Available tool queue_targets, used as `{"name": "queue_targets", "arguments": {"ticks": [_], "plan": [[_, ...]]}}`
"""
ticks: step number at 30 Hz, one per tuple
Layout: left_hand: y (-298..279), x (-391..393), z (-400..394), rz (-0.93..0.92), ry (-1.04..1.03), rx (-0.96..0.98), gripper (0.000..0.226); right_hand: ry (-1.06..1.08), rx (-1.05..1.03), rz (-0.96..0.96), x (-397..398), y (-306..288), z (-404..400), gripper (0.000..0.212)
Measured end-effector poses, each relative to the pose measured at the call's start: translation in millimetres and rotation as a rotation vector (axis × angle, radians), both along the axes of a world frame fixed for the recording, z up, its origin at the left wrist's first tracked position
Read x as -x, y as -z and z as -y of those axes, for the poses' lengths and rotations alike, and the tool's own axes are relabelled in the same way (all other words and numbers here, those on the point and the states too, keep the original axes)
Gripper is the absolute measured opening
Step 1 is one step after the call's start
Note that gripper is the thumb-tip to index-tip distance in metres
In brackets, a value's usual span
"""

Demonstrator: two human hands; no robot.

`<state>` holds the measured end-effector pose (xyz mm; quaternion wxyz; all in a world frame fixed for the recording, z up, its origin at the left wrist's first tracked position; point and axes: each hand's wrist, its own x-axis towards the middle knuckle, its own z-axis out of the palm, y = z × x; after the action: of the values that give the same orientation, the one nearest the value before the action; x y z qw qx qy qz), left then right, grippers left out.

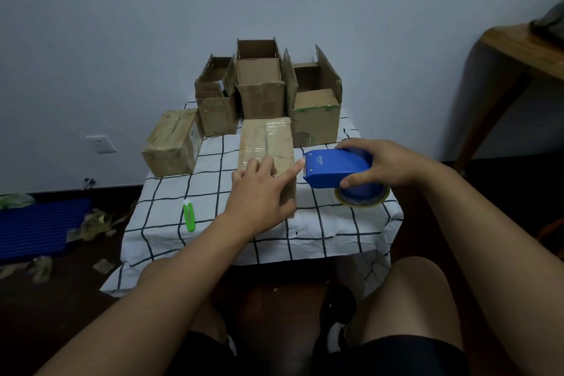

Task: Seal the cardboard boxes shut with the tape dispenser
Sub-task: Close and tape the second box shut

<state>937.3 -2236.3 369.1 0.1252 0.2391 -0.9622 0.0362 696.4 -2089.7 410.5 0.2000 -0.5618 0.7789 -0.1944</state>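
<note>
While the left hand (259, 189) rests flat on the taped brown cardboard box (265, 143) at the checked desk (351, 223) centre, the right hand (387, 165), clamped around the blue plastic tape dispenser (332, 169) just right of that box, should probably draw tape taut, pressing firmly along the seam.

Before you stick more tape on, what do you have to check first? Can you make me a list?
1. Tape dispenser held firmly: ok, the right hand grips it round the roll.
2. Front box held steady: ok, the left hand rests on it with straight fingers.
3. Front box flaps closed: ok, the top lies flat with shiny tape on it.
4. Tape end ready at the blade: cannot tell, the left forefinger reaches there but no loose tape shows.
5. Boxes left to seal: not ok, three open boxes stand at the back with flaps up.
6. Green cutter out of the way: ok, it lies apart on the checked cloth.
</note>
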Motion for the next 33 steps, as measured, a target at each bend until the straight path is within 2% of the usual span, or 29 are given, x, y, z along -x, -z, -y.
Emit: {"name": "queue_targets", "arguments": {"ticks": [8,16,20,23,25,28,30,31,33], "plan": [[-3,2,-1,0.049,0.011,0.028,0.08,0.027,-0.028,0.054,6,12,1,0.067],[-3,2,-4,0.059,0.019,0.045,0.079,0.02,-0.036,-0.002,0,3,2,0.067],[-8,0,-1,-0.013,0.015,-0.048,0.071,-0.043,-0.027,-0.196,-9,-23,16,0.067],[-10,-2,1,-0.005,0.016,-0.04,0.055,-0.069,-0.097,-0.362,-25,-40,32,0.069],[-6,-3,-1,-0.002,0.013,-0.031,0.052,-0.052,-0.147,-0.404,-32,-51,39,0.069],[-7,-2,-1,0.003,0.02,-0.028,0.051,-0.027,-0.255,-0.489,-50,-63,47,0.058],[-7,-3,1,0.011,0.006,-0.027,0.052,-0.038,-0.42,-0.744,-68,-52,49,0.039],[-8,-4,2,0.011,0.005,-0.028,0.053,-0.042,-0.491,-0.802,-75,-37,47,0.036],[-1,-5,4,-0.012,0.018,-0.015,0.055,-0.008,-0.547,-0.731,-76,-6,39,0.051]]}}
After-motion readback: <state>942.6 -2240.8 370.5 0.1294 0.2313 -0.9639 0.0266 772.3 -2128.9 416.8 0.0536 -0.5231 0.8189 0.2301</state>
